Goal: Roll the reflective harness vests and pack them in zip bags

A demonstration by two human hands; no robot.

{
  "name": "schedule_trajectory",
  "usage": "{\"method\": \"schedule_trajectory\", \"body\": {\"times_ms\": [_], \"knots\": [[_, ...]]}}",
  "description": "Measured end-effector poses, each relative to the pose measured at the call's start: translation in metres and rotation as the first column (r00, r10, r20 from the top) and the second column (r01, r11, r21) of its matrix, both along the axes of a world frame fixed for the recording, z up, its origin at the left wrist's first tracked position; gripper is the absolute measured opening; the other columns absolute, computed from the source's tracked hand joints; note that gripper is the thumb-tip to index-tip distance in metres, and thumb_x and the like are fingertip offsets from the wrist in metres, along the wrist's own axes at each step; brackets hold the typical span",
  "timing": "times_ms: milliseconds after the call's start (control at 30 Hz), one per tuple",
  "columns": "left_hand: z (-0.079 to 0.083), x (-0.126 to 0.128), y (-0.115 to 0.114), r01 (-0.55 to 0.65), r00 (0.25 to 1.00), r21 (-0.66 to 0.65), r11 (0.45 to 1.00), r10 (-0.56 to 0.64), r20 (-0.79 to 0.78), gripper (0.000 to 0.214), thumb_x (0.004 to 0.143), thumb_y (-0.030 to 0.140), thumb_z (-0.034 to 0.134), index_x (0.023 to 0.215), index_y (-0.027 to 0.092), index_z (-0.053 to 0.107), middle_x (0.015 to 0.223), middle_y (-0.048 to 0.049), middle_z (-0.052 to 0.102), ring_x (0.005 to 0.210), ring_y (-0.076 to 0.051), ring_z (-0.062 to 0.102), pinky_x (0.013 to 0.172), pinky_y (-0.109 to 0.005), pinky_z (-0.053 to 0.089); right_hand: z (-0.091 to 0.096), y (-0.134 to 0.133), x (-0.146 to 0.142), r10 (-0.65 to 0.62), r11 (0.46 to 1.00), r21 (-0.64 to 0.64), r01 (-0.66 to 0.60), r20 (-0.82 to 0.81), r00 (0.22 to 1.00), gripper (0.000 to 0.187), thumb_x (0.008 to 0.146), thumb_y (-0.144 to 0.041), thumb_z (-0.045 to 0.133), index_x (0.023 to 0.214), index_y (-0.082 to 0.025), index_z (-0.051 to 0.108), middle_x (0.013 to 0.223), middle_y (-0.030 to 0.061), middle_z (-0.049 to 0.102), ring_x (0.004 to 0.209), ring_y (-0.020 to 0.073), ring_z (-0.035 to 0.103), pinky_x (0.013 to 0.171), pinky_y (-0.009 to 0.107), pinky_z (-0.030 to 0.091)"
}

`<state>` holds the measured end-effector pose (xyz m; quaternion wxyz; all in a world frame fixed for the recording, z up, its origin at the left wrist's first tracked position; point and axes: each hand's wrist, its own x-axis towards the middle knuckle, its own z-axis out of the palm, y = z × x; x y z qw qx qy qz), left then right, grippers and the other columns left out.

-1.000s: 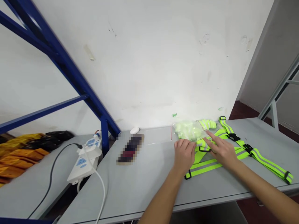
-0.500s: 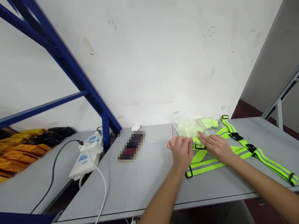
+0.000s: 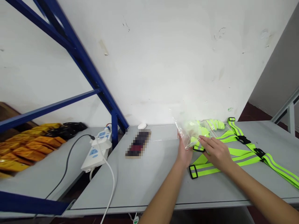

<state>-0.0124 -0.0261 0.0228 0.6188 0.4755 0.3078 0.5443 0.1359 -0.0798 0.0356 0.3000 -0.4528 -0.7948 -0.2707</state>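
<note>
My left hand (image 3: pixel 184 155) grips a clear plastic zip bag (image 3: pixel 188 132) from its left side, fingers largely hidden behind the film. Fluorescent yellow-green material shows through the bag, which is tilted up off the table. At the bag's lower right edge, the fingers of my right hand (image 3: pixel 216 152) are together and closed on the film. Below and to the right of my hands lies a yellow-green reflective strap harness (image 3: pixel 210 168) with grey stripes, black buckles and sliders. Behind my right hand is another clear bag (image 3: pixel 216 125) with a folded reflective strap in it.
A blurred-out flat object (image 3: pixel 138 144) and a small white rounded object (image 3: pixel 142 125) lie left on the grey table (image 3: pixel 140 183). A white power strip (image 3: pixel 98 152) with cables sits by the blue metal frame (image 3: pixel 114 127). Several orange and yellow packets (image 3: pixel 37 146) lie farther left.
The bag has come up from the table into my left hand, which now sits behind it. My right hand stays by its edge. The view has shifted slightly to the left.
</note>
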Motion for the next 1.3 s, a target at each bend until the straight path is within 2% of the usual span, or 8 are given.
{"method": "schedule_trajectory", "body": {"times_ms": [100,233,433,700,800,967,1133,1300], "knots": [[0.006,-0.002,-0.002,0.157,0.971,-0.103,0.982,-0.135,0.197,0.055,0.088,0.066,0.039,0.112,0.023,0.062,0.110,-0.0075,0.068,0.106,-0.025,0.061,0.088,-0.038,0.050,0.000,0.004,-0.011,0.014,1.000,-0.003,-0.014,0.025,1.000,0.034,0.081,-0.005,0.050,0.109,-0.018,0.064,0.115,0.0077,0.070,0.082,0.0214,0.066,0.066,0.034,0.052],[0.003,0.003,-0.003,0.094,0.977,-0.141,0.986,-0.064,0.202,0.038,0.088,0.052,0.051,0.105,0.022,0.066,0.111,-0.0057,0.068,0.109,-0.023,0.060,0.091,-0.034,0.049,0.000,0.013,-0.013,-0.008,0.999,-0.047,0.005,-0.062,0.998,0.028,0.085,-0.012,0.053,0.109,-0.020,0.065,0.118,0.0068,0.069,0.083,0.0214,0.067,0.063,0.033,0.053],[-0.007,-0.004,0.006,-0.171,0.978,-0.010,0.985,0.169,-0.124,0.033,0.087,0.035,0.043,0.106,0.020,0.065,0.109,-0.0051,0.069,0.104,-0.021,0.063,0.084,-0.032,0.050,0.007,0.026,-0.009,-0.067,0.941,-0.323,-0.102,-0.471,0.880,0.026,0.087,-0.039,0.061,0.107,-0.025,0.071,0.106,0.0063,0.073,0.095,0.0257,0.070,0.075,0.037,0.058],[0.003,-0.032,0.020,-0.088,0.898,0.272,0.958,0.195,-0.395,0.016,0.077,0.033,0.065,0.085,0.020,0.068,0.082,-0.0032,0.069,0.081,-0.019,0.063,0.075,-0.031,0.047,0.013,0.034,0.010,-0.218,0.754,-0.592,-0.284,-0.633,0.743,0.038,0.079,-0.050,0.066,0.104,-0.023,0.074,0.109,0.0064,0.073,0.100,0.0322,0.068,0.077,0.043,0.058],[0.002,-0.034,0.020,-0.092,0.821,0.421,0.902,0.308,-0.481,0.012,0.083,0.028,0.058,0.078,0.021,0.066,0.079,-0.0025,0.066,0.083,-0.019,0.059,0.081,-0.033,0.043,0.002,0.036,0.012,-0.195,0.795,-0.553,-0.250,-0.623,0.758,0.034,0.080,-0.048,0.066,0.101,-0.024,0.075,0.107,0.0065,0.073,0.097,0.0305,0.069,0.075,0.041,0.058],[-0.010,-0.023,0.014,0.091,0.498,0.777,0.622,0.647,-0.577,0.018,0.089,0.014,0.047,0.077,0.020,0.059,0.072,-0.0015,0.059,0.073,-0.018,0.056,0.073,-0.032,0.040,-0.010,0.033,0.007,-0.132,0.963,-0.266,-0.042,-0.600,0.789,0.028,0.085,-0.041,0.063,0.103,-0.022,0.072,0.101,0.0083,0.072,0.091,0.0257,0.069,0.076,0.038,0.057],[-0.015,-0.011,0.003,0.106,0.530,0.817,0.566,0.663,-0.529,0.017,0.090,0.015,0.045,0.077,0.020,0.056,0.070,-0.0013,0.057,0.069,-0.016,0.055,0.070,-0.030,0.042,-0.008,0.023,-0.005,-0.130,0.990,-0.101,0.094,-0.459,0.879,0.025,0.089,-0.030,0.058,0.111,-0.024,0.068,0.099,0.0073,0.072,0.087,0.0218,0.068,0.070,0.032,0.055],[-0.011,-0.009,-0.004,-0.069,0.651,0.808,0.585,0.640,-0.408,0.014,0.093,0.020,0.044,0.093,0.021,0.057,0.084,-0.0042,0.060,0.080,-0.016,0.056,0.070,-0.028,0.046,-0.006,0.021,-0.009,-0.111,0.988,-0.152,0.034,-0.535,0.837,0.027,0.090,-0.032,0.057,0.114,-0.024,0.065,0.099,0.0066,0.071,0.088,0.0210,0.068,0.070,0.031,0.055]]}}
